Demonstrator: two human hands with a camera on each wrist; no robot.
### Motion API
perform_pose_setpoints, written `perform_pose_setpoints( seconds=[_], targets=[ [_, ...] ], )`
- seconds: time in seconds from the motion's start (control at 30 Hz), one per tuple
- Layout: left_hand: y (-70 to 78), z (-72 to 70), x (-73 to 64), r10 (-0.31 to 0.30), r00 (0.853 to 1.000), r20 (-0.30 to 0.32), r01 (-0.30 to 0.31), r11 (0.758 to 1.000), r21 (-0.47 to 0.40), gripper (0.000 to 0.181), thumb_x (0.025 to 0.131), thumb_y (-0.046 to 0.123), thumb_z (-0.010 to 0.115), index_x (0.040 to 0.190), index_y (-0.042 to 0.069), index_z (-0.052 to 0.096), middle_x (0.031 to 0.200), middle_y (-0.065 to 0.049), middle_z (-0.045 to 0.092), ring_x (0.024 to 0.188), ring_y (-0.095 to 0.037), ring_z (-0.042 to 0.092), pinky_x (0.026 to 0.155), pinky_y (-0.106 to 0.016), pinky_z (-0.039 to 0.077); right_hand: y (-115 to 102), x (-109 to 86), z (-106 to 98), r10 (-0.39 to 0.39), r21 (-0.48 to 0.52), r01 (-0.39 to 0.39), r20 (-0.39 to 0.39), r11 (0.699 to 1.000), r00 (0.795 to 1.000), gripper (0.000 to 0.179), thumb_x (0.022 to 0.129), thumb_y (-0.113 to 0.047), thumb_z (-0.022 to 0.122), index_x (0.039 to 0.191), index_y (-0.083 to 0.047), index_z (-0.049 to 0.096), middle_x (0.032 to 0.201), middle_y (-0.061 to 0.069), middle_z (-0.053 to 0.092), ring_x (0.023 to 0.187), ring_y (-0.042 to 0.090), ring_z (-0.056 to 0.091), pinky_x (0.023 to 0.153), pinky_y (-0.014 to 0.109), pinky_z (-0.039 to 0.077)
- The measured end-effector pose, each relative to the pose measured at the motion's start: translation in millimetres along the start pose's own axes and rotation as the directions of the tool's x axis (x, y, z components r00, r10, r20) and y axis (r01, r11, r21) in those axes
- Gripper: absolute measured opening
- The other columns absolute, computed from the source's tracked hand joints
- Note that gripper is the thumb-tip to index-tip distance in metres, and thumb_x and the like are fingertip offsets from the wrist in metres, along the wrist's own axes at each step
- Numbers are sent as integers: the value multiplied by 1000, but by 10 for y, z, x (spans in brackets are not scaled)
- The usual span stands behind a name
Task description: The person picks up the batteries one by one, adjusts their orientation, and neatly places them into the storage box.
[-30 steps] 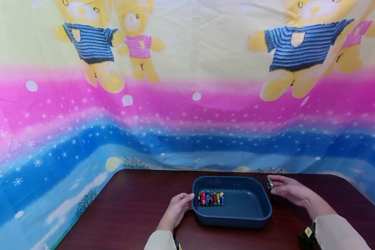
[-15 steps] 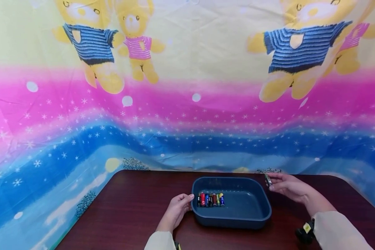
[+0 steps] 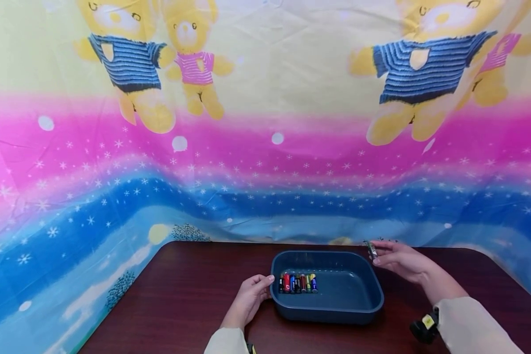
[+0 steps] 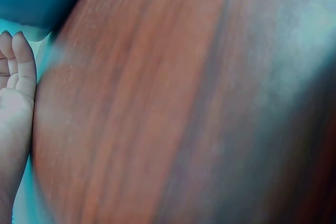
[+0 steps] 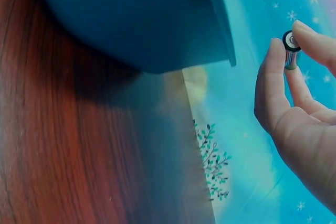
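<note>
A dark blue-grey rectangular basin (image 3: 327, 317) stands on the table. Inside it, against the left side, several batteries (image 3: 298, 283) of mixed colours lie side by side in a row. My left hand (image 3: 249, 297) grips the basin's left rim, thumb over the edge and fingers against the outer wall. Above the basin's back right corner, my right hand (image 3: 400, 259) pinches one small battery (image 3: 371, 250) between thumb and fingers. From the right wrist view, this battery (image 5: 291, 50) shows a dark-ringed end and a silvery, greenish side.
The dark red-brown wooden table (image 3: 181, 295) runs back to a hanging cloth (image 3: 265, 187) printed with bears and snowflakes. Black straps with yellow-marked devices (image 3: 426, 325) sit at the wrists, by light sleeves (image 3: 473, 324).
My right hand has moved left and slightly up with the battery, towards the basin's back right corner. The left hand keeps its grip on the rim.
</note>
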State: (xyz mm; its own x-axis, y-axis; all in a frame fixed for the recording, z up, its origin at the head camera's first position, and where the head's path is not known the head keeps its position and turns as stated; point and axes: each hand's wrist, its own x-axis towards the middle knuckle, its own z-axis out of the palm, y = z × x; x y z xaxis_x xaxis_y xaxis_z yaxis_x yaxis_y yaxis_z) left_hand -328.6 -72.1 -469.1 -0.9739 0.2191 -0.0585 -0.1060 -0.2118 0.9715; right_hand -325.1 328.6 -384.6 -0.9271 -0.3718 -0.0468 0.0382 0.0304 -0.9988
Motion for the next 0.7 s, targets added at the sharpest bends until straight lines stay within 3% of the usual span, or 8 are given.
perform_pose_setpoints(
  seconds=[0.17,0.27,0.7],
  targets=[
    [7,5,-4,4,1000,-2,-4,1000,4,19,88,24,64,77,10,57,78,-4,60,67,-14,56,72,-29,48,-51,19,69,16,-6,-16,-12,1000,1000,78,85,1,60,141,12,7,137,32,24,107,10,53,93,31,43],
    [8,5,-8,5,1000,-1,-5,1000,5,19,88,24,64,77,10,57,78,-4,60,67,-14,56,72,-29,48,-78,38,107,24,-6,-25,-23,1000,999,78,85,1,60,142,11,7,141,37,9,106,9,52,93,32,43],
    [12,2,7,-11,1000,-11,11,1000,14,19,87,26,64,79,9,58,82,-6,61,70,-16,58,74,-30,49,-181,158,252,32,26,-31,-25,999,999,81,83,4,61,143,9,7,144,36,8,105,10,54,93,29,43]
  ],
)
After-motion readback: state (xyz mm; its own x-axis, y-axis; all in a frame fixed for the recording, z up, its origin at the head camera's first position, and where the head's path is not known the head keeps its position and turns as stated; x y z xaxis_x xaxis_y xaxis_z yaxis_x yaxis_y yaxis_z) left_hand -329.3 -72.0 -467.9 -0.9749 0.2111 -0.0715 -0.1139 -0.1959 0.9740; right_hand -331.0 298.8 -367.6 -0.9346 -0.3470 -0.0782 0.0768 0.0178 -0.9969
